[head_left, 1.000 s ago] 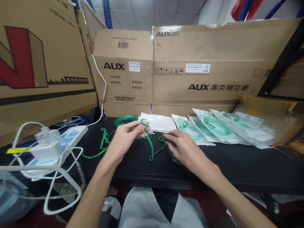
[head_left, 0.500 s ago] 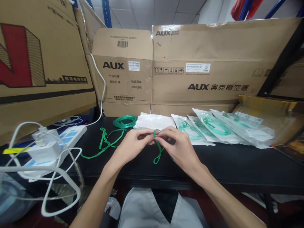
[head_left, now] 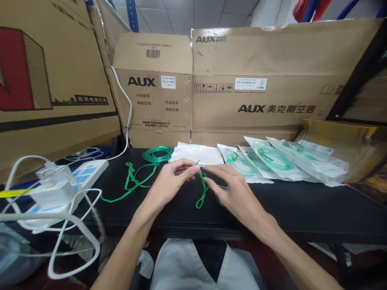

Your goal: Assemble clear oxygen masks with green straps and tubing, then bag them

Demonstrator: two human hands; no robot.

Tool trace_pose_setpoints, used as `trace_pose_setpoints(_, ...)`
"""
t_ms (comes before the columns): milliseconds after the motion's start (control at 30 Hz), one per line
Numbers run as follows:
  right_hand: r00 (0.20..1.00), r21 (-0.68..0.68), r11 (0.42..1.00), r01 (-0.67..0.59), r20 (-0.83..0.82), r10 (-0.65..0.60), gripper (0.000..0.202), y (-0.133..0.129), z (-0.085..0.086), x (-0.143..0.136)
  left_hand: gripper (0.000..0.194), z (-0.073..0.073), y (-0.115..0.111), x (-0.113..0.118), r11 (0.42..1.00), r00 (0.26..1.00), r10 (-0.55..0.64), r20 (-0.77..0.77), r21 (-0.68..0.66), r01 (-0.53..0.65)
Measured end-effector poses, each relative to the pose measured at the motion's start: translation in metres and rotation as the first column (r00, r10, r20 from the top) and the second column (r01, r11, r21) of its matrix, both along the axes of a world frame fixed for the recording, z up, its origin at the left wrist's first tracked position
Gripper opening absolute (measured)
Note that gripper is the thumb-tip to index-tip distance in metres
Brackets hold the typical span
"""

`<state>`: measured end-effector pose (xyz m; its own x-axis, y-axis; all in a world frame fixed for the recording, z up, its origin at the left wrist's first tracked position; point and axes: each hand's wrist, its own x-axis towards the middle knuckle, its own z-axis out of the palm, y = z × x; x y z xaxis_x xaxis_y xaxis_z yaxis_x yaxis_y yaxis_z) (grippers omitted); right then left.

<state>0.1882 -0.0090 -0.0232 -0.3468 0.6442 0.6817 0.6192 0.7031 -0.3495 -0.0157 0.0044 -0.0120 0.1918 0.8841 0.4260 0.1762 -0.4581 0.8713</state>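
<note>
Two hands are positioning close together above the table (head_left: pixel 181 213). The left hand (head_left: pixel 167 177) is pinching a green strap (head_left: pixel 202 197) between thumb and fingers, a short end projecting above the fingertips and a loop hanging below. The right hand (head_left: pixel 237 185) is standing just beside it, thumb and forefinger parted; whether it is gripping the strap cannot be determined. Coiled green tubing (head_left: pixel 147 155) and a white packet (head_left: pixel 196 153) are lying behind.

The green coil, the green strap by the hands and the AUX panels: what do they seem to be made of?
Green coil: glossy plastic tubing, probably; translucent, with highlights.
Green strap: matte, perhaps elastic or fabric; hangs limp.
AUX panels: matte brown cardboard, by the folded creases.
</note>
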Motion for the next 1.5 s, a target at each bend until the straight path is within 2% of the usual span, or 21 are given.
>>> trace_pose_setpoints(100, 0.963, -0.098, 0.969, 0.229, 0.171, -0.21, 0.046, -0.008, -0.013, 0.027, 0.025, -0.002, 0.001, -0.001, 1.0, 1.0, 0.005, 0.023, -0.018, -0.005)
trace_pose_setpoints(133, 0.944, -0.146, 0.947, 0.284, 0.216, -0.25, 0.048, -0.009, -0.018, 0.036, 0.027, -0.003, 0.002, -0.001, 1.0, 1.0, 0.013, 0.019, -0.023, -0.013)
trace_pose_setpoints(200, 0.935, -0.233, 0.922, 0.311, 0.249, -0.253, 0.044, -0.008, -0.024, 0.048, 0.029, -0.004, 0.002, -0.002, 0.999, 0.999, 0.034, -0.002, -0.03, -0.034)
trace_pose_setpoints(300, 0.97, -0.301, 0.923, 0.242, 0.103, -0.22, 0.034, -0.002, -0.018, 0.05, 0.031, -0.004, 0.002, -0.002, 0.998, 0.997, 0.061, -0.046, -0.03, -0.063)
trace_pose_setpoints(400, 0.968, -0.35, 0.933, 0.082, -0.196, -0.159, 0.034, 0.002, -0.003, 0.041, 0.03, -0.003, 0.0, -0.001, 0.998, 0.995, 0.065, -0.076, -0.021, -0.067)
trace_pose_setpoints(533, 0.869, -0.372, 0.905, -0.207, -0.494, -0.004, 0.035, 0.004, 0.004, 0.032, 0.027, -0.001, -0.004, 0.002, 1.0, 0.995, 0.014, -0.102, -0.009, -0.015)
trace_pose_setpoints(633, 0.803, -0.384, 0.875, -0.296, -0.596, 0.01, 0.035, 0.003, 0.0, 0.03, 0.024, 0.0, -0.006, 0.005, 1.0, 0.992, -0.027, -0.124, -0.007, 0.027)
trace_pose_setpoints(833, 0.71, -0.355, 0.844, -0.401, -0.702, 0.042, 0.035, 0.005, -0.002, 0.029, 0.024, 0.0, -0.007, 0.008, 0.998, 0.989, -0.055, -0.14, -0.01, 0.055)
trace_pose_setpoints(1100, 0.652, -0.35, 0.806, -0.477, -0.756, 0.057, 0.033, 0.004, -0.004, 0.025, 0.024, 0.001, -0.007, 0.009, 0.997, 0.983, -0.077, -0.164, -0.008, 0.077)
trace_pose_setpoints(1300, 0.63, -0.356, 0.792, -0.496, -0.775, 0.047, 0.037, 0.004, -0.007, 0.022, 0.023, 0.001, -0.008, 0.009, 0.996, 0.979, -0.09, -0.183, -0.008, 0.09)
trace_pose_setpoints(1500, 0.656, -0.358, 0.813, -0.46, -0.754, 0.039, 0.037, 0.005, -0.008, 0.021, 0.026, 0.002, -0.008, 0.008, 0.998, 0.974, -0.067, -0.215, -0.007, 0.067)
